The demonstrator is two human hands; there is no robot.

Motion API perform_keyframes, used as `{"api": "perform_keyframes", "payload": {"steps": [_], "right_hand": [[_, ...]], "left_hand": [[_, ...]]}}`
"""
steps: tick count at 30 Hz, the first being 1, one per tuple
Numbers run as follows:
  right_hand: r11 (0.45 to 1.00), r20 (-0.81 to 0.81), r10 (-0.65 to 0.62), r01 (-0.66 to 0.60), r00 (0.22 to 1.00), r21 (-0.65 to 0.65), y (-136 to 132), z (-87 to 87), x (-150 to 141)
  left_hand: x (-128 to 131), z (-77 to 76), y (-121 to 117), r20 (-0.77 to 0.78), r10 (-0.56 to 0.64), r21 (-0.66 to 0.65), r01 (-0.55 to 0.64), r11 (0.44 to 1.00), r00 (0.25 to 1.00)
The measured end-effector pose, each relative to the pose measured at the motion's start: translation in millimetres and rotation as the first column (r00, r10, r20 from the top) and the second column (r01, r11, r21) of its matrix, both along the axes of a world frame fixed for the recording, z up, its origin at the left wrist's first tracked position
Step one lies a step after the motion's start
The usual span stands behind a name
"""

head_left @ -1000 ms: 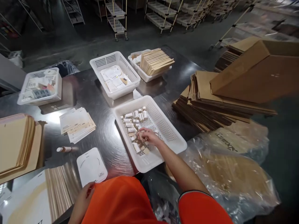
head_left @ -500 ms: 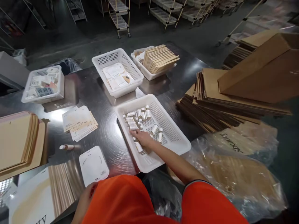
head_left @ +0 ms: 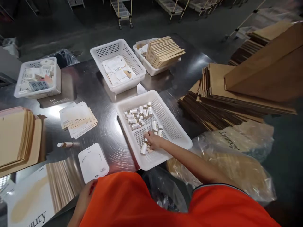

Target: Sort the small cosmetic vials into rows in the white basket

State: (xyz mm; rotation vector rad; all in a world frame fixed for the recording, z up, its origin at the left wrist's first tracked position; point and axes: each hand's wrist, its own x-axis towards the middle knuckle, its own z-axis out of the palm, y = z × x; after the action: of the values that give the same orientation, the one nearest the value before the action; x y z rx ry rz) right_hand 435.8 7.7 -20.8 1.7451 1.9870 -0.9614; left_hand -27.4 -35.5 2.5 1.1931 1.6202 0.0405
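My right hand (head_left: pixel 154 140) reaches into a white perforated plastic basket (head_left: pixel 178 145). Its fingers are closed at the capped end of a small white-labelled bottle (head_left: pixel 143 148), which slants on the basket floor. Just beyond that hand lie other bottles (head_left: pixel 154 125) of the same kind. Several more bottles (head_left: pixel 135 126) are grouped toward the basket's far left. At the lower left, my left hand (head_left: pixel 86 193) is beside my orange shirt, close to a white rounded card (head_left: pixel 93 160); its fingers are mostly hidden.
Left of the basket are loose cards (head_left: pixel 77 116), a lone bottle (head_left: pixel 65 144) and stacked printed cartons (head_left: pixel 63 179). Behind stand baskets of cards (head_left: pixel 139 77) and folded packs (head_left: pixel 163 52). Flattened cardboard (head_left: pixel 217 78) and plastic-wrapped packs (head_left: pixel 224 170) occupy the right side.
My right hand has moved right and slightly nearer within the basket. The bottle at its fingers has turned and now slants the other way. My left hand stays beside my shirt.
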Motion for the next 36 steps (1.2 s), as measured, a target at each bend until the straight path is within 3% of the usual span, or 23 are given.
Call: {"api": "perform_keyframes", "payload": {"steps": [6,10,15,19,27,32,36], "right_hand": [[0.999,0.051,-0.014,0.016,0.999,-0.034,1.8,-3.6,-8.1],[1.0,0.059,0.006,-0.005,0.998,-0.017,2.7,-2.2,-7.6],[1.0,0.079,-0.024,0.024,0.997,0.012,4.7,0.7,-4.5],[0.999,0.087,-0.052,0.051,0.995,0.011,3.1,-0.7,-10.5],[0.98,0.114,-0.198,0.194,0.974,0.043,-20.5,2.5,-15.4],[0.967,0.144,-0.252,0.255,0.957,-0.008,-14.4,-1.3,-16.2],[0.958,0.153,-0.284,0.287,0.946,0.006,-11.0,-1.9,-22.1]], "left_hand": [[6.4,-3.6,5.8,0.035,0.088,-0.076,-0.085,0.993,0.996],[-2.6,-11.0,6.3,0.037,0.038,-0.026,-0.037,0.999,0.999],[-13.9,-23.4,-0.9,0.043,-0.061,-0.071,0.064,0.995,0.997],[-15.4,-27.0,-7.9,0.044,-0.021,0.027,0.02,0.999,0.999],[-7.8,-17.5,-1.8,0.05,-0.042,0.034,0.041,0.999,0.998],[2.2,-7.6,-5.4,0.122,-0.049,-0.03,0.053,0.998,0.991],[1.2,-3.3,-4.2,0.096,-0.088,-0.012,0.09,0.996,0.991]]}}
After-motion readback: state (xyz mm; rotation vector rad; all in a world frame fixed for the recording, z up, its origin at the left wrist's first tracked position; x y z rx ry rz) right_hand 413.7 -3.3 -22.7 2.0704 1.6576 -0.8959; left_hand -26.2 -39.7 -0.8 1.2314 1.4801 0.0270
